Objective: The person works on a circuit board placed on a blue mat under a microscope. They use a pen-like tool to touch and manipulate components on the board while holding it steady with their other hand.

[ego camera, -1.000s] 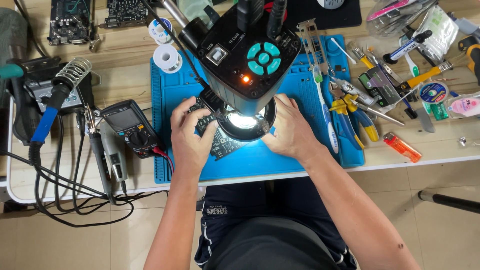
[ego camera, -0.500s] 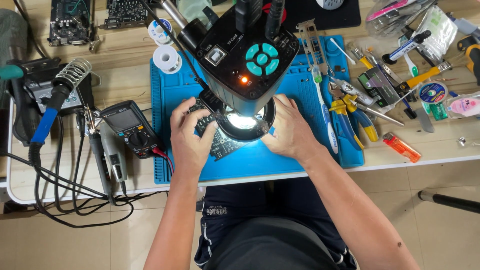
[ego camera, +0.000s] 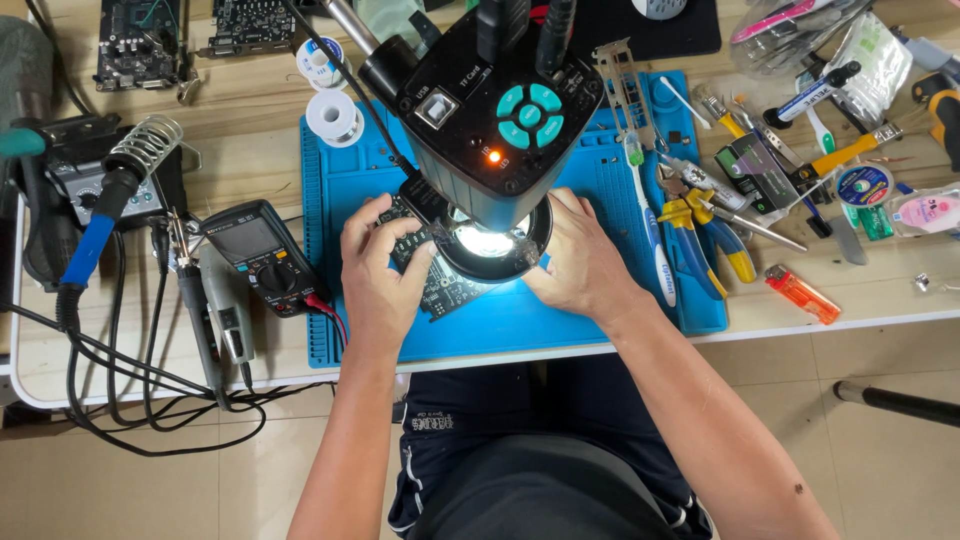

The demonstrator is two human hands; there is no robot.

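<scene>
Cluttered bench, blue mat (ego camera: 350, 190); left hand (ego camera: 380, 270) pinches board (ego camera: 440, 285) under scope (ego camera: 495, 110), right hand (ego camera: 580, 260) steadies its far edge; a slip could knock the lens.

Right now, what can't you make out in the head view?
- Circuit board: its middle is hidden under the microscope head and ring light.
- Right hand: fingertips tucked behind the ring light; whether they touch the board cannot be told.
- Left hand: grip on the board's edge shows, but the underside is hidden.
- Boards at the top: cut off by the frame edge.
</scene>
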